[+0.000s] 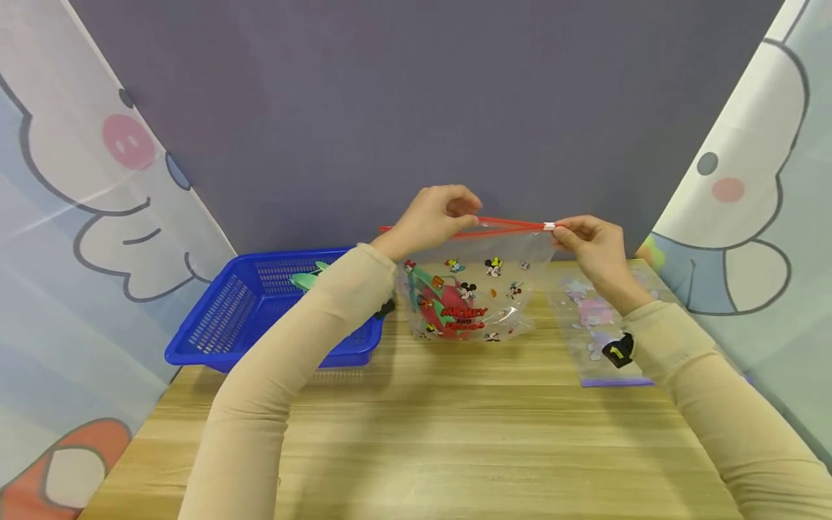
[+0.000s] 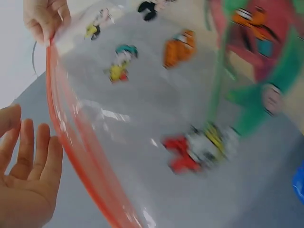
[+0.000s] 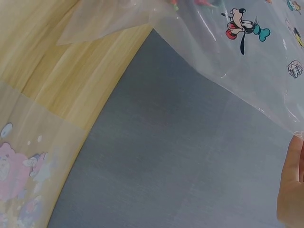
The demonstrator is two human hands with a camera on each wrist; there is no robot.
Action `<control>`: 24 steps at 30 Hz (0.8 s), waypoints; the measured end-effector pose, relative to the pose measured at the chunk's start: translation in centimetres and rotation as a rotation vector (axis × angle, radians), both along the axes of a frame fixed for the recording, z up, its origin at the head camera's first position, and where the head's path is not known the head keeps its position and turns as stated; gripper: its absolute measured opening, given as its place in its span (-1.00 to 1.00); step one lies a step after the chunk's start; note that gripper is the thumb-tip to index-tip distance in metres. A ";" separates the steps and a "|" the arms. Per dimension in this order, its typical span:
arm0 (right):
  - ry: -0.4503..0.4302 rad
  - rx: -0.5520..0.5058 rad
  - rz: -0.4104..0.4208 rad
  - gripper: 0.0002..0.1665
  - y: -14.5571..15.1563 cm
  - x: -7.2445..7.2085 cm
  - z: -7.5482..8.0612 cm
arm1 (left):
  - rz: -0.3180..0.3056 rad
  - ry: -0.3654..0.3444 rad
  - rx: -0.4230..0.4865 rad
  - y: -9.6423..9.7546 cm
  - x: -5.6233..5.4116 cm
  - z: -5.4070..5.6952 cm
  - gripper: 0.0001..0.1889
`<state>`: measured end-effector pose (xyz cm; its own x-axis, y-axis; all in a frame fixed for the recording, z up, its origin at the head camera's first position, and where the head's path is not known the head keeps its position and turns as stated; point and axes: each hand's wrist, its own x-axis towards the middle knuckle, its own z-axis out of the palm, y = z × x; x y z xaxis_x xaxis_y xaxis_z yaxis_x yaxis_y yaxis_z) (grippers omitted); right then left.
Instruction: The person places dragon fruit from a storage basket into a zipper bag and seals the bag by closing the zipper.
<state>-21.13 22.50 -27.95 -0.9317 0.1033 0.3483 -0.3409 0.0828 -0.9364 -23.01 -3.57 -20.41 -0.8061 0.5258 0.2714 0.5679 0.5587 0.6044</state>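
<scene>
A clear zip bag (image 1: 489, 289) with cartoon figures and "Mickey and Friends" print hangs upright, its red zip edge (image 2: 78, 156) on top. My right hand (image 1: 594, 249) pinches the zip's right end at the white slider (image 1: 549, 227). Beside the zip edge is my left hand (image 1: 434, 219); in the left wrist view its fingers (image 2: 26, 156) are spread and loosely bent, gripping nothing. The zip strips stand slightly apart near the middle. Inside the bag lies a red and green item (image 2: 266, 71), partly covered by the print. Only the edge of my right hand (image 3: 290, 190) shows in the right wrist view.
A blue plastic basket (image 1: 214, 318) stands at the left, with green pieces (image 1: 305, 280) inside, partly behind my left arm. Another clear bag (image 1: 594, 318) with pastel print and a purple edge lies flat at the right. A grey panel (image 1: 416, 108) rises behind the wooden table (image 1: 455, 433).
</scene>
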 end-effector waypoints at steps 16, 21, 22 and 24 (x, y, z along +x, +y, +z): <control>0.039 -0.015 0.028 -0.95 -0.5 0.3 0.2 | -0.094 -0.064 -0.067 7.7 -2.1 -1.1 -0.64; 0.030 -0.057 0.065 -0.96 -0.7 0.5 0.3 | -0.080 -0.076 -0.095 8.5 -2.4 -1.5 -0.67; 0.026 -0.055 0.062 -0.96 -0.7 0.5 0.3 | -0.081 -0.072 -0.109 8.7 -2.4 -1.5 -0.68; 0.022 -0.057 0.060 -0.95 -0.7 0.6 0.3 | -0.082 -0.061 -0.139 8.9 -2.4 -1.5 -0.72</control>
<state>-20.57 21.80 -27.64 -0.9290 0.0673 0.3639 -0.3642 0.0082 -0.9313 -25.38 5.37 -21.90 -0.7715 0.6197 0.1439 0.5800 0.5923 0.5593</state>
